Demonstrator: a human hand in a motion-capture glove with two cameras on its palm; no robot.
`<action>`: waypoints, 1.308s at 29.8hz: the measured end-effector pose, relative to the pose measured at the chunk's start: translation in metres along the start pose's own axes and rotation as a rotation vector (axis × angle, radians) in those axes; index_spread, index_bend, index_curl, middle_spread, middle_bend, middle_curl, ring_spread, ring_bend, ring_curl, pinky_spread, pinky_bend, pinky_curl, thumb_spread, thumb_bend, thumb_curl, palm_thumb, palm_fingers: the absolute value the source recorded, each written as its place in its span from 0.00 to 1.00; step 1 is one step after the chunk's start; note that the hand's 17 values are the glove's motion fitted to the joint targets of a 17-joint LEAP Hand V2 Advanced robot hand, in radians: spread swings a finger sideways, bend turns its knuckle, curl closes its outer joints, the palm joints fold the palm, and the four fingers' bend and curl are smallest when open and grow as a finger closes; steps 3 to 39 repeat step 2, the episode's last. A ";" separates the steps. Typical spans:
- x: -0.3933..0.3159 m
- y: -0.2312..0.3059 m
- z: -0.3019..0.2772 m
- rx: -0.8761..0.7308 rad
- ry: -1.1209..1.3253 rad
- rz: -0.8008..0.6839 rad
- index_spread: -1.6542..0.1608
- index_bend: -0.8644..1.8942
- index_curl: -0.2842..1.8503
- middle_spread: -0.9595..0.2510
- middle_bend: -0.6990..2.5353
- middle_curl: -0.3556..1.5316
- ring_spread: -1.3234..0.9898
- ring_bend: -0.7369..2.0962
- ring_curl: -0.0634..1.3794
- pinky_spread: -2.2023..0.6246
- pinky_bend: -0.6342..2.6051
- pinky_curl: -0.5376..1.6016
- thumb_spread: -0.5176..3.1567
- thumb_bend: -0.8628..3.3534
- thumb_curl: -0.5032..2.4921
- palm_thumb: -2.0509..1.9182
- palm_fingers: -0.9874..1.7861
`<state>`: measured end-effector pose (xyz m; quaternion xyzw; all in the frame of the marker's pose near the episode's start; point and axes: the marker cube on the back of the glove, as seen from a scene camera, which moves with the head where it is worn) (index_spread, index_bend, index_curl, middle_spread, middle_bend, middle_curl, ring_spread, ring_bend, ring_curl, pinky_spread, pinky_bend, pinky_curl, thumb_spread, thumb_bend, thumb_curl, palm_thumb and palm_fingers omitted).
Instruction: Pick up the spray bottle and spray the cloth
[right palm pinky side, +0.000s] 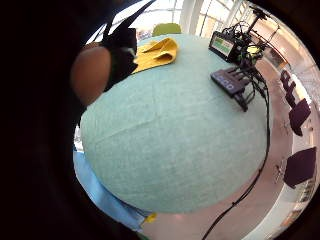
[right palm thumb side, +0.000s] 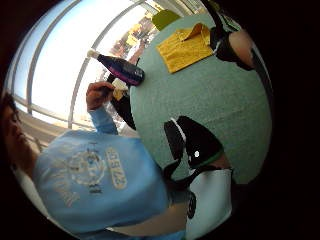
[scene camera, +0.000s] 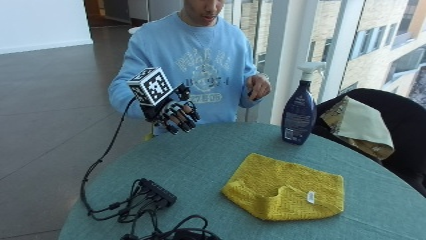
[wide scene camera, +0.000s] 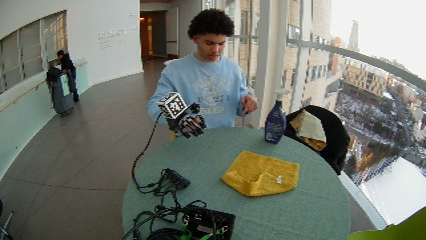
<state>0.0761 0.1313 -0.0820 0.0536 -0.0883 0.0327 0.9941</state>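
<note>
A dark blue spray bottle (scene camera: 299, 111) with a white trigger head stands upright on the round teal table (scene camera: 200, 165), near its far edge by the window; the bottle (right palm thumb side: 121, 69) also shows in the thumb side palm view. A folded yellow cloth (scene camera: 286, 188) lies flat in the middle of the table, nearer than the bottle. My gloved right hand (scene camera: 176, 114) hovers above the table's far left edge, fingers loosely curled, holding nothing, well apart from bottle and cloth. The bare left hand (scene camera: 257, 86) is raised at chest height.
A black power strip (scene camera: 154, 190) with tangled cables lies at the table's near left. A black chair (scene camera: 393, 130) draped with a beige cloth stands at the right, beside the bottle. Window posts rise just behind the bottle.
</note>
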 end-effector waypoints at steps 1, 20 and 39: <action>-0.001 0.001 0.000 -0.001 0.002 0.003 0.74 0.37 0.31 0.72 0.30 0.42 0.55 0.34 0.29 0.85 0.24 0.36 0.44 0.20 0.28 0.69 0.66; -0.001 0.001 0.000 -0.002 0.002 0.005 0.74 0.37 0.31 0.72 0.30 0.42 0.55 0.34 0.29 0.85 0.24 0.36 0.44 0.20 0.28 0.69 0.66; -0.001 0.001 0.000 -0.002 0.002 0.005 0.74 0.37 0.31 0.72 0.30 0.42 0.55 0.34 0.29 0.85 0.24 0.36 0.44 0.20 0.28 0.69 0.66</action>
